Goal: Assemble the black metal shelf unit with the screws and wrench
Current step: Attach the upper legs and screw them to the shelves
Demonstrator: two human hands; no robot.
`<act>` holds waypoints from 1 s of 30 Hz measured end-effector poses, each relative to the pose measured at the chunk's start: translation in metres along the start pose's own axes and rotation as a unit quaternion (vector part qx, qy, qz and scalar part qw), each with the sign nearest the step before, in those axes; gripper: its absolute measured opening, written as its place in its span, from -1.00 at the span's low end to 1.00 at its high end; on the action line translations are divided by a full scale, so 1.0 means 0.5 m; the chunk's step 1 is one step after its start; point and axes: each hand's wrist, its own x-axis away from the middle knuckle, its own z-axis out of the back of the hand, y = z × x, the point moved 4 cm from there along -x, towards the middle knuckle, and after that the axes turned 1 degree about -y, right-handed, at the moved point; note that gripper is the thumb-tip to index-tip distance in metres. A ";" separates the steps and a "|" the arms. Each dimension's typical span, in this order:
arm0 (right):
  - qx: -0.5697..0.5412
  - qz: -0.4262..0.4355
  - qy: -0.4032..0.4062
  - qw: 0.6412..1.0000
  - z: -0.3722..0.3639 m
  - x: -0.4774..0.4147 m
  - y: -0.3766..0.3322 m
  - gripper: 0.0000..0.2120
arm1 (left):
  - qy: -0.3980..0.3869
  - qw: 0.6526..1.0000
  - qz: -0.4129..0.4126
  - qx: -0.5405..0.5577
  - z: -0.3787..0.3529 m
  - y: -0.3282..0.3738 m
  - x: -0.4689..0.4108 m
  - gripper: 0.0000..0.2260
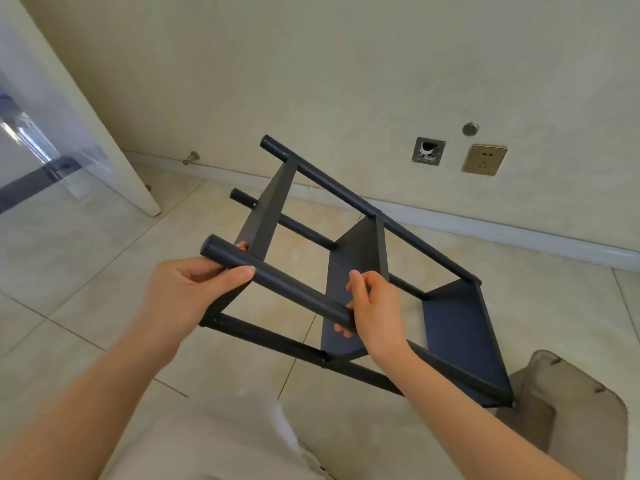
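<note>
Pale trousers (225, 438) lie nearest; left hand (187, 289) and right hand (377, 317) each grasp the near pole (287, 282), seemingly aligning it on the tilted shelf unit (457, 323).

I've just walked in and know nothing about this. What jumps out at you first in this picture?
The black metal shelf unit catches the eye first: it sits tilted in mid-frame, with three panels between long poles. In front of it, the left hand and the right hand each hold one end of a short black tube. Behind, right of centre on the wall, is a brass-coloured socket.
</note>
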 end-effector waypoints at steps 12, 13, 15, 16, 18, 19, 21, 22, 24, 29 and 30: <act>0.107 -0.009 0.030 0.994 -0.026 -0.045 0.120 -0.77 | -0.044 0.989 0.113 0.084 -0.060 -0.224 -0.028 -0.75; 0.124 -0.010 0.030 0.992 -0.029 -0.049 0.133 -0.78 | -0.046 0.988 0.120 0.090 -0.067 -0.244 -0.029 -0.79; 0.154 -0.019 0.027 0.987 -0.033 -0.058 0.160 -0.79 | -0.047 0.984 0.134 0.107 -0.082 -0.281 -0.030 -0.78; 0.163 -0.025 0.026 0.986 -0.035 -0.063 0.173 -0.80 | -0.051 0.982 0.136 0.121 -0.091 -0.298 -0.030 -0.73; 0.181 -0.032 0.024 0.983 -0.038 -0.071 0.195 -0.82 | -0.058 0.977 0.140 0.149 -0.110 -0.328 -0.028 -0.61; 0.190 -0.032 0.023 0.981 -0.039 -0.075 0.204 -0.83 | -0.060 0.975 0.143 0.161 -0.120 -0.343 -0.027 -0.60; 0.203 -0.027 0.022 0.979 -0.041 -0.080 0.223 -0.83 | -0.065 0.969 0.153 0.182 -0.139 -0.377 -0.026 -0.69; 0.210 -0.024 0.022 0.977 -0.042 -0.082 0.232 -0.83 | -0.065 0.967 0.162 0.188 -0.149 -0.395 -0.025 -0.77; 0.224 -0.020 0.023 0.974 -0.041 -0.084 0.252 -0.83 | -0.061 0.965 0.176 0.185 -0.167 -0.430 -0.023 -0.85; 0.241 -0.024 0.009 0.970 -0.040 -0.088 0.299 -0.85 | -0.044 0.955 0.208 0.206 -0.204 -0.496 -0.011 -0.81; 0.243 -0.027 0.004 0.970 -0.042 -0.088 0.308 -0.85 | -0.043 0.952 0.217 0.212 -0.210 -0.505 -0.007 -0.80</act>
